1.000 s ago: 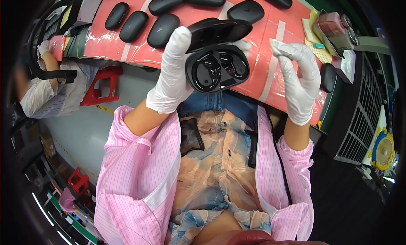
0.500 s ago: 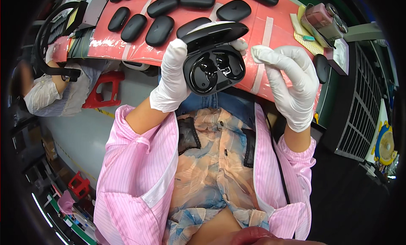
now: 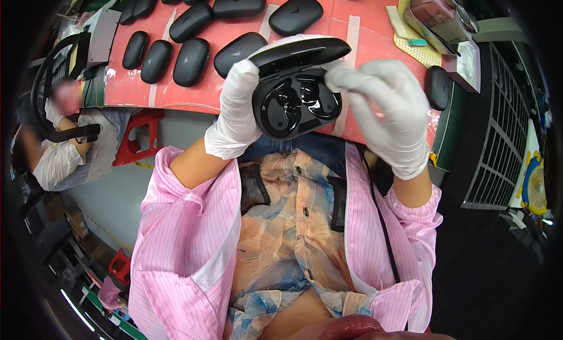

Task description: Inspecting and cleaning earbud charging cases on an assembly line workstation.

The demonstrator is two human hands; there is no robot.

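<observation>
My left hand (image 3: 233,111), in a white glove, grips a black earbud charging case (image 3: 296,127) from its left side and behind, above the table's near edge. The lid (image 3: 305,53) stands raised, and two glossy black earbuds (image 3: 282,105) sit in their wells. At the case's right rim is my right hand (image 3: 390,114), also gloved, with bent fingers touching or nearly touching it. Motion blurs those fingertips, so whether they pinch anything does not show.
Several closed black cases (image 3: 190,61) lie on the red table mat (image 3: 375,41). Another case (image 3: 437,88) rests at the right edge, near a holder with jars (image 3: 437,11) and a tissue box (image 3: 469,70). A red stool (image 3: 138,137) and another person's sleeve (image 3: 58,167) are at left.
My right hand has moved left and slightly down to the case's right rim. The view has shifted, so the table cases appear lower and further left. My left hand keeps its hold.
</observation>
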